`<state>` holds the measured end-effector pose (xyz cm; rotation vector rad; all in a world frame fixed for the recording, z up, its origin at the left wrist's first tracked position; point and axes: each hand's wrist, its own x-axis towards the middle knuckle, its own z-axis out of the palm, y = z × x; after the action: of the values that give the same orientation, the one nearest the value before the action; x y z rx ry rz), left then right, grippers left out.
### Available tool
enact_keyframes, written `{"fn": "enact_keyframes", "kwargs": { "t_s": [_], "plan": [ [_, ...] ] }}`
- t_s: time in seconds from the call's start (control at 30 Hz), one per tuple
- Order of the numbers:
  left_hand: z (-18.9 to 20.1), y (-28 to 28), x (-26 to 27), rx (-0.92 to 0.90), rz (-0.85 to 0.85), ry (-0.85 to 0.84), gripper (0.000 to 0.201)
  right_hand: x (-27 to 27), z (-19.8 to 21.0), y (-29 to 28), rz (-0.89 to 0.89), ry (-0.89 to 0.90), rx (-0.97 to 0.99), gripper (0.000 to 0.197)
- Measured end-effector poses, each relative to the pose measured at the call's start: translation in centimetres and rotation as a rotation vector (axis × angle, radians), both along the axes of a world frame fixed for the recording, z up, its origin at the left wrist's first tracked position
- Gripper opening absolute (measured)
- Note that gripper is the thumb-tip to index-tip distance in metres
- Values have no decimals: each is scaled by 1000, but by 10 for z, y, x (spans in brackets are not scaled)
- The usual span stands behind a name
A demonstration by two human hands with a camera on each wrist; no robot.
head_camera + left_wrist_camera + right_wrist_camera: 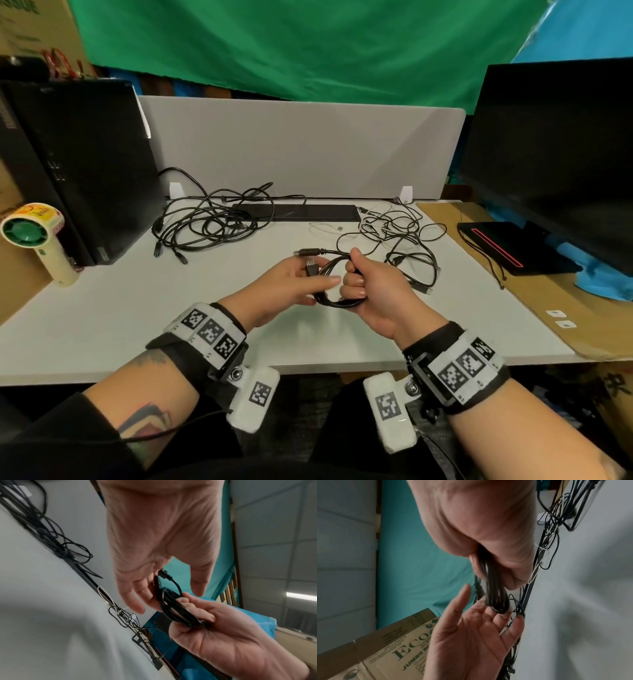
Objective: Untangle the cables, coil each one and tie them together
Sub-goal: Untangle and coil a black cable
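My right hand (356, 281) is closed in a fist round a coiled black cable (338, 303), held just above the white table (137, 308). The same coil (173, 608) hangs from that hand (197, 616) in the left wrist view, and it (496, 601) pokes out below the fist (498, 568) in the right wrist view. My left hand (308, 277) lies open beside it, fingers straight and touching the coil's loops. The cable's plug end (311, 266) sticks up by those fingers (135, 599). Two tangles remain on the table: black cables (209, 222) at back left, mixed black and white cables (400, 236) at back right.
A black computer tower (78, 164) and a handheld fan (37, 240) stand at the left. A flat black bar (308, 212) lies along the grey divider panel (301, 150). On the right, a monitor (555, 154) stands on its base beside a cardboard sheet (548, 301).
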<state>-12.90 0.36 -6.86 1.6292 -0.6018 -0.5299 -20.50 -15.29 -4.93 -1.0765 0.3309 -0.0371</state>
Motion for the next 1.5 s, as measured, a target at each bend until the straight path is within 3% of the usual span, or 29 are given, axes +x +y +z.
{"fn": "enact_keyframes", "kwargs": {
  "t_s": [0.1,0.2,0.4,0.63,0.7,0.8,0.9,1.0,1.1,1.2,1.3,1.37,1.5],
  "plan": [
    [-1,0,-5,16,39,-18,59,2,-4,-2,-17,37,-159,32],
    [-2,-2,-7,-23,149,84,54,4,-8,-3,37,17,-286,33],
    [-7,3,-3,-167,254,371,35,12,-12,-1,87,-84,-333,26],
    [0,19,2,-151,380,275,23,22,-14,12,82,-193,-543,16],
    [2,26,5,-95,415,196,28,24,-13,18,147,-230,-532,23],
    [7,39,7,-36,440,112,39,27,-14,32,188,-320,-540,18],
    [9,50,3,-122,371,150,42,33,-17,47,97,-384,-647,13],
    [6,60,-1,-206,286,198,36,42,-23,56,32,-402,-664,20],
    [6,72,0,-255,343,189,41,50,-27,64,27,-414,-693,26],
    [6,83,-2,-281,423,141,38,56,-30,74,57,-435,-750,29],
    [2,95,-4,-231,584,13,54,61,-32,85,110,-432,-808,32],
    [0,102,-4,-65,642,-171,53,63,-31,93,152,-433,-850,36],
    [-3,117,-4,257,621,-478,28,66,-32,110,250,-455,-934,42]
  ]
}}
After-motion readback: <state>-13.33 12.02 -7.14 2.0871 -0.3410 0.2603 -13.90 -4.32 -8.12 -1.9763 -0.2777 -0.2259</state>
